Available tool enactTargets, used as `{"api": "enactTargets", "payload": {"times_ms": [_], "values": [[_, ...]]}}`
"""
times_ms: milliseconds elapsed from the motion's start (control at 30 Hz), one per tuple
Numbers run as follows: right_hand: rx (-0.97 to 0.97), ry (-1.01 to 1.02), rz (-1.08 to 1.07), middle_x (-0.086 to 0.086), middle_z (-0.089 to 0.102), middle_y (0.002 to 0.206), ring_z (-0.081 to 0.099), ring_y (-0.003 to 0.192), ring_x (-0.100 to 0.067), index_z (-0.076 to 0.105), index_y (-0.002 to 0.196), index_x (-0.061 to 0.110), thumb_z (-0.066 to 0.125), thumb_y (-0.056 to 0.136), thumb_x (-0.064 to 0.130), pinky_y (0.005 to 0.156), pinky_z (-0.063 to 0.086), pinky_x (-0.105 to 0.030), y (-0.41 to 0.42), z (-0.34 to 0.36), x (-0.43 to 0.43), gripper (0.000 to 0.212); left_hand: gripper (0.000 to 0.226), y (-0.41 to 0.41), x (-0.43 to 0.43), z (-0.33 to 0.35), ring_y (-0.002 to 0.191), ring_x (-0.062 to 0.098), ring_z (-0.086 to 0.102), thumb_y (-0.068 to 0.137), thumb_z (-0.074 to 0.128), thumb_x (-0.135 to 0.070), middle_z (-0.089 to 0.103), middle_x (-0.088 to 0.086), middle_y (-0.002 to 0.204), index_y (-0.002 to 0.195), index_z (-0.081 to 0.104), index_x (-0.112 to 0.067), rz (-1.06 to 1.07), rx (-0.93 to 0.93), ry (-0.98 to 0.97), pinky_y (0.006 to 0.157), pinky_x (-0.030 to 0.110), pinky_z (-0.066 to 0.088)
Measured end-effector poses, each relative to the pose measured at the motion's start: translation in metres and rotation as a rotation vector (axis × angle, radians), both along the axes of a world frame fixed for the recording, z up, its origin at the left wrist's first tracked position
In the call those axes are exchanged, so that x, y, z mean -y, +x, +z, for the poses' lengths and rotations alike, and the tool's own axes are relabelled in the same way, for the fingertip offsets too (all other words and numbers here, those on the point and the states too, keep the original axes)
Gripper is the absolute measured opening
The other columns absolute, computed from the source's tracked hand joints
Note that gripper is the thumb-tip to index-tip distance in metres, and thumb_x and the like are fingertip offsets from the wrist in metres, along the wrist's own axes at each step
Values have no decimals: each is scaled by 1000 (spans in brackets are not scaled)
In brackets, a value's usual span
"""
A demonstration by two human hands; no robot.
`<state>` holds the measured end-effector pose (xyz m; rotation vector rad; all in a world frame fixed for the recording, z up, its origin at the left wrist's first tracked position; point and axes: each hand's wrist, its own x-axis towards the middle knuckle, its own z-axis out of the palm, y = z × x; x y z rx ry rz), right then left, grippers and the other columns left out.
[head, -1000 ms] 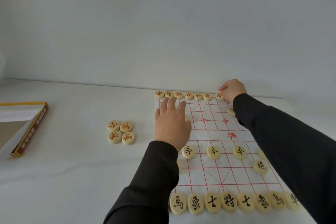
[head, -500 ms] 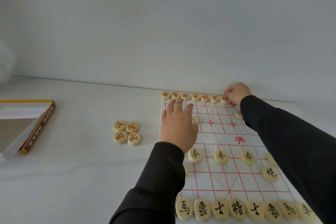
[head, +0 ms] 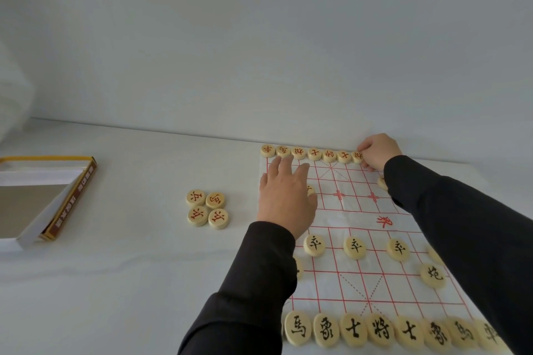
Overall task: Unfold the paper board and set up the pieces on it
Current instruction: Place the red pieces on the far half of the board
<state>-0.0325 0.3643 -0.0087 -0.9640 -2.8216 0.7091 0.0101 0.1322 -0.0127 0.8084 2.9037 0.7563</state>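
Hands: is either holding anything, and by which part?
Left hand lies flat, holding nothing. Right hand touches the right edge of the last red piece; a grip cannot be told.

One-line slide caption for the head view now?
Left hand spread over the paper board; right hand at the end of the far red row; four red pieces wait off-board.

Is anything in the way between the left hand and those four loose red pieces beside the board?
Nothing visible: only table lies between the left hand, flat on the board, and the four red pieces.
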Motion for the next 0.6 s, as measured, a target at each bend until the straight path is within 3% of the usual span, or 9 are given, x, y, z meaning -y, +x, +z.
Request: {"api": "enactTargets", "payload": {"times_ms": [133, 267, 600], "values": [[-5, 110, 4, -14, 61, 120, 55, 110, -31, 62, 118, 3, 50, 92, 6, 95, 46, -38, 3, 4, 6, 29, 53, -2, 4, 2, 143, 25, 6, 95, 46, -33, 17, 4, 154, 144, 29, -23, 13, 1, -1, 117, 42, 16], [-44, 203, 11, -11, 62, 118, 57, 107, -29, 63, 116, 7, 48, 91, 4, 90, 47, -36, 8, 7, 23, 29, 54, -2, 12, 5, 143, 26, 8, 94, 47, -36, 19, 5, 153, 143, 30, -22, 5, 43, -57, 115, 43, 18], [-169, 178, 233, -5, 64, 113, 59, 103, -24, 67, 105, 13, 44, 90, 2, 89, 48, -32, 18, 11, 102, 29, 63, -19, 76, 19, 140, 27, 17, 91, 53, -40, 21, 6, 153, 145, 26, -21, 80, 279, -247, 111, 44, 24]]}}
